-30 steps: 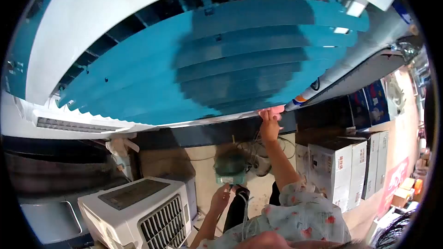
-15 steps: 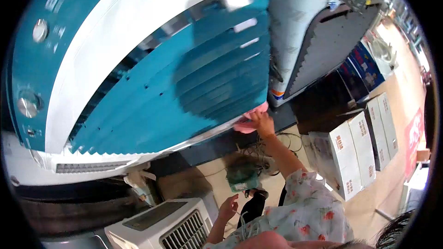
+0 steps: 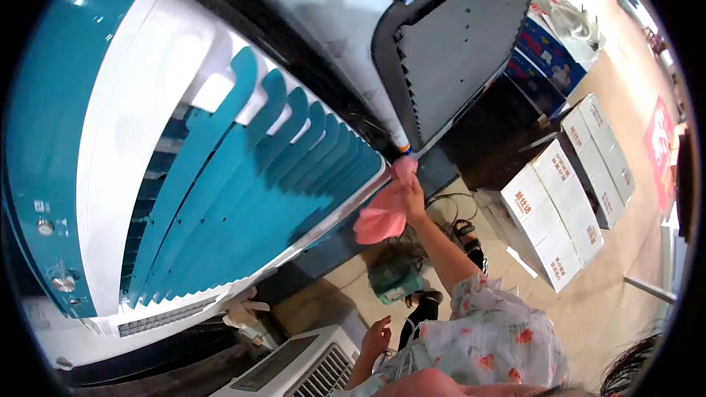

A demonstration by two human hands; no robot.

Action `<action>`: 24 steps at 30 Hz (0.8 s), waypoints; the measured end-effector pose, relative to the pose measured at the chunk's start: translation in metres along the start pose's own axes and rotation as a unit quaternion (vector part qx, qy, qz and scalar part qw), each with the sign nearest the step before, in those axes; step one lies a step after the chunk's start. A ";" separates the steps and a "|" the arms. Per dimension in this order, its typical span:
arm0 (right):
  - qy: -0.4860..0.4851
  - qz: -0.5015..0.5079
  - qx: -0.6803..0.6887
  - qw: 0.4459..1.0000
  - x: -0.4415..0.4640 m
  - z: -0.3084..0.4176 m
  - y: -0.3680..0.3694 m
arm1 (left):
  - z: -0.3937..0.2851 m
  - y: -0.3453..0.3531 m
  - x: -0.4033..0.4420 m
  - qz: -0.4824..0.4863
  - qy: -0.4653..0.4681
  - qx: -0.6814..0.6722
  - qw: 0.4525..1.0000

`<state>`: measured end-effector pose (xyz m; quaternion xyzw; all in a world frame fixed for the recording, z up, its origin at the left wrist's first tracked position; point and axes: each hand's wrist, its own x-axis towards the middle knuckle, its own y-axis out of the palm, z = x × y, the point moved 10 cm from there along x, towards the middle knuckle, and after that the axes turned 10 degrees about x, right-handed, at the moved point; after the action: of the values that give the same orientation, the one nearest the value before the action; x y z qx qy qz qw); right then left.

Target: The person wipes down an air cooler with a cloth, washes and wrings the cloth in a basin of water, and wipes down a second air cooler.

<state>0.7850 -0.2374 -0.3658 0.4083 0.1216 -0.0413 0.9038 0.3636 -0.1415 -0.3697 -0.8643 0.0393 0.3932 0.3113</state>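
My right hand [image 3: 414, 196] is closed around a pink cloth [image 3: 382, 213], whose loose part hangs down to the left. It is at the lower corner of a large air cooler's teal louver panel [image 3: 243, 198], beside the white rim. The cloth's upper end is near the foot of a pale, film-wrapped panel [image 3: 331, 29]. My left hand [image 3: 376, 338] hangs low near my body with its fingers apart and nothing in them. The air cooler's white frame [image 3: 147, 88] and control knobs [image 3: 65, 280] are on the left.
White cartons [image 3: 551, 213] stand on the floor to the right. A grey louvered unit [image 3: 463, 51] is at the top. Cables and a green bag [image 3: 395, 279] lie by my feet. A smaller white unit with a grille [image 3: 320, 371] is at the bottom.
The view has shifted, showing more of the film-wrapped panel. My right hand and the cloth have come away from the teal louvers' lower edge to the corner, and more cloth hangs out.
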 end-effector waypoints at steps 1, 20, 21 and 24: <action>-0.053 0.020 -0.041 0.998 0.003 -0.001 0.004 | -0.029 -0.012 -0.004 -0.018 0.044 0.047 0.998; -0.010 0.163 -0.716 0.679 -0.007 -0.045 0.051 | -0.101 -0.005 0.019 -0.026 0.181 0.126 0.975; -0.017 0.208 -0.720 0.662 -0.013 -0.042 0.053 | -0.093 -0.001 0.023 -0.011 0.137 0.116 0.984; -0.053 0.236 -0.692 0.680 -0.012 -0.012 0.065 | -0.118 -0.013 0.029 0.010 0.059 0.102 0.993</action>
<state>0.7824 -0.1858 -0.3231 -0.3209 -0.0334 0.2480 0.9135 0.4646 -0.1929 -0.3246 -0.8494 0.1054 0.3387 0.3908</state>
